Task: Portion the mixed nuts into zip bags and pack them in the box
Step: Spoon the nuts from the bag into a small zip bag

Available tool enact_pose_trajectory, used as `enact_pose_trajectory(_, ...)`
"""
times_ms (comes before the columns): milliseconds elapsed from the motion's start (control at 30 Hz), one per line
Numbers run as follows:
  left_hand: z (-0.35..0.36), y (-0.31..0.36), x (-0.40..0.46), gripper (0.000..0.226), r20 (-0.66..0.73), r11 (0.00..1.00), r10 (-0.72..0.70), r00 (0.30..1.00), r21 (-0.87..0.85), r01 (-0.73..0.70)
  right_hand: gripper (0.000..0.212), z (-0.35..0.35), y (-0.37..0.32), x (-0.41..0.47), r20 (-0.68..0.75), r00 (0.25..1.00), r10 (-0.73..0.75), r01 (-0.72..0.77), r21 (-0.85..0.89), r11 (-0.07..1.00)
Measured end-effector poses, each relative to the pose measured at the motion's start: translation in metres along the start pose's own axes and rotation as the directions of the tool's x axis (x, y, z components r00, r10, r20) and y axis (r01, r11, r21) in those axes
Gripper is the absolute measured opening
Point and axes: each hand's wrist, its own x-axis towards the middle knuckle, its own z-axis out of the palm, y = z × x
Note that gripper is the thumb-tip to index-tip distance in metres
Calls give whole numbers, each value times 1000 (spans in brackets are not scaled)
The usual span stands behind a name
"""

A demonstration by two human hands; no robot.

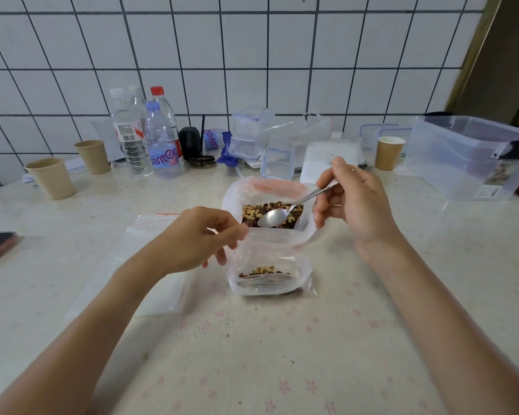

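Head view: my left hand (pixel 198 238) pinches the zip bag (pixel 268 265) rim open — few nuts inside, bag standing on the table (pixel 282 354). My right hand (pixel 354 202) grips the spoon (pixel 285 211) over the mixed nuts (pixel 252 212) — box (pixel 468 157) far right.

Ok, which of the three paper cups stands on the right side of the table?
The white-rimmed paper cup, standing alone beside the clear storage box. The other two cups are plain brown and stand far left, near the bottles.
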Motion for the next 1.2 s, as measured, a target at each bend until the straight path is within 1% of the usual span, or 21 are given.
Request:
enact_pose_trajectory(67, 1, -4, 5, 40, -184, 994, -12, 983, 104, 32, 43, 0, 8, 4, -98, 992, 81, -79, 17, 997)
enact_pose_trajectory(133, 3, -11, 12, 41, -358, 986, -2, 934, 157, 63, 41, -1, 14, 6, -144, 983, 117, -121, -14, 993)
enact_pose_trajectory(200, 6, -17, 18, 46, -443, 986, -29, 896, 135, 99, 40, -2, 18, 8, -159, 980, 118, -129, -64, 990)
enact_pose_trajectory(233, 8, -19, 20, 52, -442, 986, -58, 895, 113, 120, 40, -1, 20, 7, -157, 982, 107, -124, -101, 987)
enact_pose_trajectory(300, 13, -20, 25, 69, -376, 984, -118, 919, 80, 159, 39, 1, 24, 6, -139, 988, 63, -93, -222, 971)
enact_pose_trajectory(333, 17, -19, 27, 74, -344, 983, -133, 930, 74, 168, 38, 2, 25, 5, -123, 992, 34, -70, -297, 952)
enact_pose_trajectory(367, 21, -19, 29, 74, -323, 983, -133, 937, 74, 165, 38, 3, 27, 4, -105, 994, 6, -45, -365, 930)
enact_pose_trajectory(433, 27, -19, 31, 62, -313, 987, -101, 944, 88, 135, 38, 6, 29, 3, -65, 998, -18, -13, -438, 899)
enact_pose_trajectory(533, 30, -21, 34, 33, -306, 986, -72, 949, 125, 115, 35, 9, 32, 1, -8, 1000, -14, 9, -491, 871)
enact_pose_trajectory(600, 30, -22, 34, 29, -293, 989, -82, 953, 91, 113, 34, 9, 34, 2, -8, 999, -32, 23, -519, 854)
enact_pose_trajectory(667, 31, -21, 34, 32, -281, 994, -96, 955, 19, 105, 33, 9, 37, 3, -28, 999, -21, 4, -510, 860)
enact_pose_trajectory(767, 33, -20, 35, 35, -297, 997, -74, 952, -29, 68, 32, 11, 40, 3, -39, 998, 58, -70, -479, 875)
enact_pose_trajectory(933, 38, -18, 35, 35, -308, 991, -56, 950, -131, 16, 29, 14, 45, 2, -26, 984, 175, -173, -349, 921)
enact_pose_trajectory(1067, 40, -17, 34, 33, -305, 989, -40, 951, -149, -6, 30, 17, 49, 1, -9, 960, 279, -273, -243, 931)
enact_pose_trajectory(1200, 39, -15, 33, 35, -303, 988, -24, 953, -151, -23, 31, 16, 47, 1, -7, 944, 331, -328, -153, 932)
